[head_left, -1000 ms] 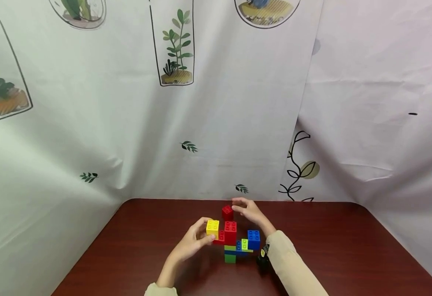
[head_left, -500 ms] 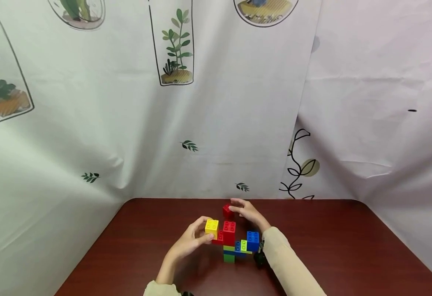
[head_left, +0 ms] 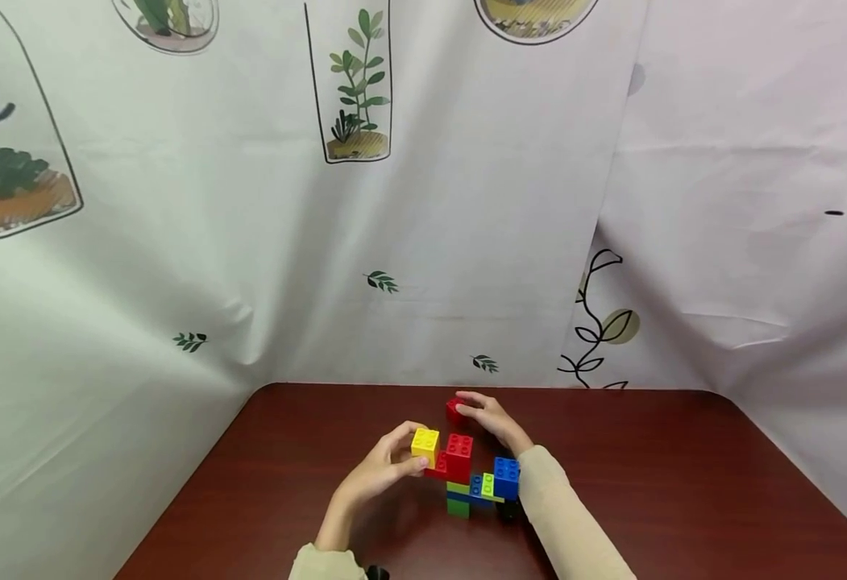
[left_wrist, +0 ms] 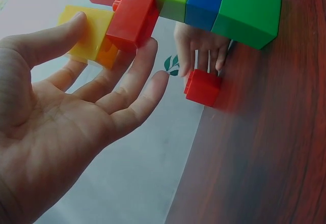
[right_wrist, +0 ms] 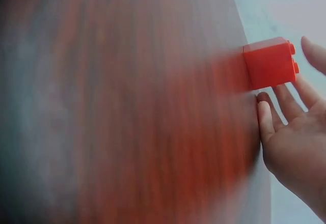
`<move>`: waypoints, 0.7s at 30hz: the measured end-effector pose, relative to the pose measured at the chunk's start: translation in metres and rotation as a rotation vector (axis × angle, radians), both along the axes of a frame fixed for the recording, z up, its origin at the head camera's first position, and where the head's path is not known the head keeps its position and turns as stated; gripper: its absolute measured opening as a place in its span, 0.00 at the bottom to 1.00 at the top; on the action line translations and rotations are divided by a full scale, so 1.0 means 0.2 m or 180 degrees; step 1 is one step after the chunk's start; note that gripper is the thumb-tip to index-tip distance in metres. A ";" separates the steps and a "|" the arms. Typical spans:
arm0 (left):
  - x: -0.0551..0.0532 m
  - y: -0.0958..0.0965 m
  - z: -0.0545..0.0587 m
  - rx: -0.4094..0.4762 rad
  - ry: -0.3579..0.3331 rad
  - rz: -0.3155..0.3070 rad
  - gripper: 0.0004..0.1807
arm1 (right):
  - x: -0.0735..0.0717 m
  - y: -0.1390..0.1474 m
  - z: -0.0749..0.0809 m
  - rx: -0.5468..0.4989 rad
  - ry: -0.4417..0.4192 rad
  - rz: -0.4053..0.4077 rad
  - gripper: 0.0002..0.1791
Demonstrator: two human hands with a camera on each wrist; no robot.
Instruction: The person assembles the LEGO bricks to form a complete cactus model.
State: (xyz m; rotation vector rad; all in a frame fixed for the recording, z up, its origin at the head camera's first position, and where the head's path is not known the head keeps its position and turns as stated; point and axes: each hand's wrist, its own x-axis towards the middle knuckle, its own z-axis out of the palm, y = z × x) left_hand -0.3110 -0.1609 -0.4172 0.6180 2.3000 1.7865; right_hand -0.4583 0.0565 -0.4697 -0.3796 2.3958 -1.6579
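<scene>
My left hand (head_left: pixel 375 475) pinches a yellow building brick (head_left: pixel 425 443) between thumb and fingers. That brick is at the left end of a brick assembly, beside a tall red brick (head_left: pixel 459 457). Below are lime, blue and green layers, with a green brick (head_left: pixel 458 508) at the base and a blue brick (head_left: pixel 506 479) out on the right arm. Behind the assembly, a loose red brick (right_wrist: pixel 271 65) stands on the table. My right hand (right_wrist: pixel 300 142) reaches around it, fingers extended behind the brick and thumb apart from its studded side.
The dark reddish wooden table (head_left: pixel 307 451) has its far edge just beyond the loose red brick. A white printed cloth (head_left: pixel 467 242) hangs behind it. A black object (head_left: pixel 508 509), partly hidden, shows near the right sleeve (head_left: pixel 561 499).
My right hand has moved in around the loose red brick, its thumb now overlapping the brick in the head view. The left hand keeps its hold on the yellow brick.
</scene>
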 end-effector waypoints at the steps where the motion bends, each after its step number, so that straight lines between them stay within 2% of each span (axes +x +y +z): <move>1: 0.00 0.00 0.00 -0.0005 0.0013 -0.0012 0.24 | 0.00 0.00 0.00 0.0018 0.0004 -0.0029 0.27; 11: 0.02 -0.01 0.01 -0.0024 0.0027 -0.0048 0.23 | 0.02 -0.01 -0.01 0.0100 0.0043 -0.0135 0.25; 16: 0.02 -0.02 0.02 -0.0019 0.0026 -0.0046 0.24 | 0.02 0.02 -0.01 -0.0049 0.0029 -0.0101 0.25; 21: 0.02 -0.01 0.02 -0.0040 -0.0010 -0.0029 0.25 | 0.02 0.09 0.00 -0.0273 -0.0116 -0.0090 0.25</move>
